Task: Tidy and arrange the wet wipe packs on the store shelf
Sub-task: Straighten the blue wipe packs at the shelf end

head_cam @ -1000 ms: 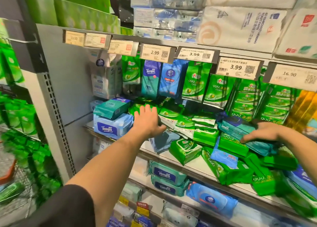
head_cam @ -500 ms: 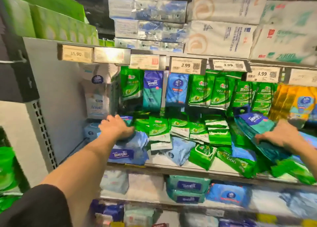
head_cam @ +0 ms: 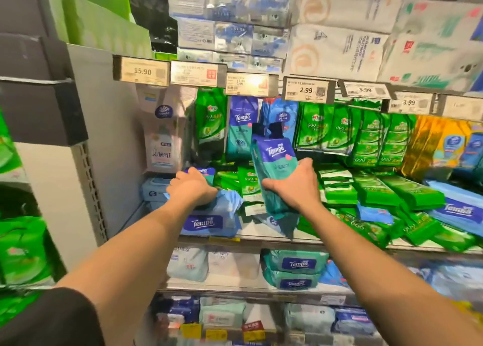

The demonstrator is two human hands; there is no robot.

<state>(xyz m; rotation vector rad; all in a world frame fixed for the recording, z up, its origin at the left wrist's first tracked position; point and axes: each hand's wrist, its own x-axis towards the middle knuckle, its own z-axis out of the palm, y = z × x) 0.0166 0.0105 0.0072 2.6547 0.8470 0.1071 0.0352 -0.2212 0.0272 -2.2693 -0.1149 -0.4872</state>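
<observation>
- My right hand (head_cam: 292,186) has its grip curled round a bundle of teal and blue Tempo packs (head_cam: 274,168), held upright above the middle of the shelf (head_cam: 261,238), in front of the hanging packs.
- My left hand (head_cam: 193,188) lies on a pale blue Tempo pack (head_cam: 206,220) at the shelf's left end near the front edge; I cannot tell whether the fingers are curled round it or just pressing.
- Little looks done: green packs (head_cam: 392,188) printed "999" lie in a loose heap over the middle and right of the shelf, with a blue Tempo pack (head_cam: 457,209) slanted at the right end.
- Left to do, I judge: place this bundle, then straighten the heap.
- Readable price tags (head_cam: 308,90) on the rail above: 15.90, 2.99, 3.99, 3.99. A hanging pale pack (head_cam: 162,126) reads "vinda".
</observation>
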